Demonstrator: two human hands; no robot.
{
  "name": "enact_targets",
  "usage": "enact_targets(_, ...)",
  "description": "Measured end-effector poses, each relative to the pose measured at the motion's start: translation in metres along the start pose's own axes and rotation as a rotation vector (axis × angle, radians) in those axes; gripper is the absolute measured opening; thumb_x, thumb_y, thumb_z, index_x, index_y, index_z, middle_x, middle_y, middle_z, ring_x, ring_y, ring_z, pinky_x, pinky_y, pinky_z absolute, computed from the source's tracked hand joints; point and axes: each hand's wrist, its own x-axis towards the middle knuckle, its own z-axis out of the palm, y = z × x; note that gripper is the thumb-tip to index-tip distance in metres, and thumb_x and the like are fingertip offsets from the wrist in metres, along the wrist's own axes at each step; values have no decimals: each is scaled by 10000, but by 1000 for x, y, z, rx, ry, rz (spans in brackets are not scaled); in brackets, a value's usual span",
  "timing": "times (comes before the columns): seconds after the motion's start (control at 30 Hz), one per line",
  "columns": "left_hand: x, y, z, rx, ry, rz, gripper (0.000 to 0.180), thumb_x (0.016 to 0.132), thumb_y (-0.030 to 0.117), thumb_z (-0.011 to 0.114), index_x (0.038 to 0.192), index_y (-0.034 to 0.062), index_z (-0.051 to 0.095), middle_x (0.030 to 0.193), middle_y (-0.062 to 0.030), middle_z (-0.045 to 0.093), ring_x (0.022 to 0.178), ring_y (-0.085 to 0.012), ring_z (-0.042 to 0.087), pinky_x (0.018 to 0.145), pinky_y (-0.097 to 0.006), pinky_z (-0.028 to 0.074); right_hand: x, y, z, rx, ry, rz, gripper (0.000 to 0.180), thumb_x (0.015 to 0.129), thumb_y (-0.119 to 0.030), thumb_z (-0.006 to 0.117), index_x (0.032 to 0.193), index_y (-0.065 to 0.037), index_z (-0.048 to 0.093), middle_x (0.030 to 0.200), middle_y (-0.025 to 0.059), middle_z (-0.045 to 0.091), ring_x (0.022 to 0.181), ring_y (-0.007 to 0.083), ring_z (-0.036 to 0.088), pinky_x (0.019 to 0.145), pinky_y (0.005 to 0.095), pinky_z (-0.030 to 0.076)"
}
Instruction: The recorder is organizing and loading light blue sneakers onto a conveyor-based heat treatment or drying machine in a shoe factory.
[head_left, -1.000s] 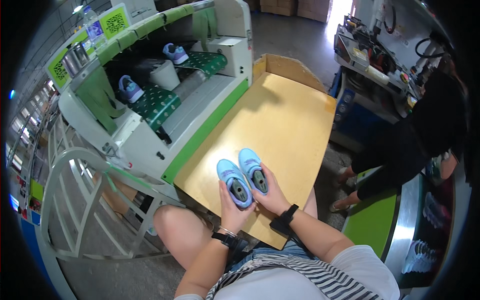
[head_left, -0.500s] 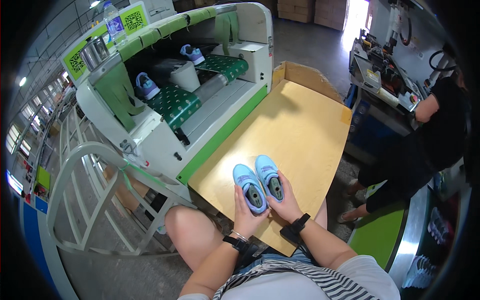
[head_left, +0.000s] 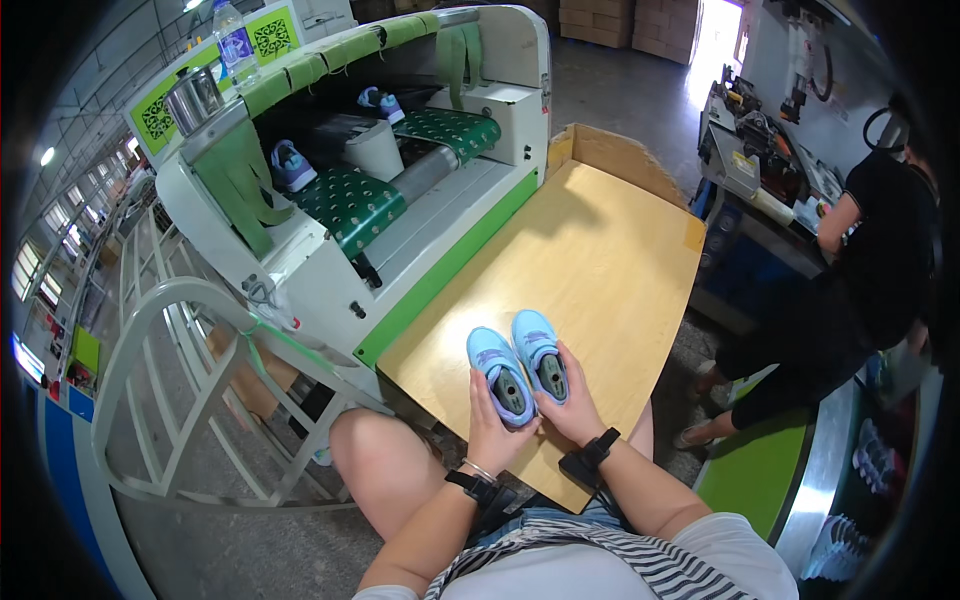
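Two light blue shoes with purple trim lie side by side over the near part of the wooden board (head_left: pixel 580 250), toes pointing away from me. My left hand (head_left: pixel 497 430) is closed around the heel and outer side of the left shoe (head_left: pixel 488 350). Around the heel of the right shoe (head_left: pixel 535 335) my right hand (head_left: pixel 572 405) is closed in the same way, its fingers along the outer side. Dark shoe lasts fill both openings. Parts of the heels are hidden behind my hands.
Beyond the board stands a white machine (head_left: pixel 315 270) with a green conveyor belt (head_left: pixel 355 205) carrying two more shoes. A steel pot (head_left: pixel 195 100) and a bottle (head_left: pixel 234 45) rest on top. Metal railing (head_left: pixel 190 400) runs at left. At right, a person in black (head_left: pixel 880 250) faces a workbench.
Both hands and the shoes stay nearly still. The two shoes on the belt sit slightly farther back under the machine's hood. At right, the person in black has shifted their arm and upper body.
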Motion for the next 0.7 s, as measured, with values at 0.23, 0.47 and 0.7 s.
enact_targets(0.23, 1, 1, 0, -19, 2, -4, 1323, 707, 236, 916, 1592, 11, -41, 1578, -300, 183, 1462, -449, 298, 1191, -485, 316, 1, 1, -1, -13, -5, -1, 858, 812, -145, 731, 1544, -6, 304, 1489, 248, 418, 1397, 395, 407, 1173, 451, 332)
enact_targets(0.47, 0, -1, 1, -17, -5, -6, 1314, 716, 261, 911, 1592, 14, -37, 1597, -318, 147, 1479, -468, 262, 1195, -492, 307, 0, 2, 0, 3, 3, 9, 858, 814, -145, 732, 1545, -5, 304, 1488, 246, 419, 1397, 392, 408, 1174, 446, 331)
enact_targets(0.7, 0, -3, 1, -51, -3, -9, 1299, 712, 299, 911, 1589, 1, 0, 1603, -347, 128, 1492, -500, 216, 1201, -513, 294, 2, 0, 0, 5, 3, 1, 860, 811, -131, 736, 1547, -10, 307, 1481, 246, 423, 1393, 388, 415, 1172, 444, 334)
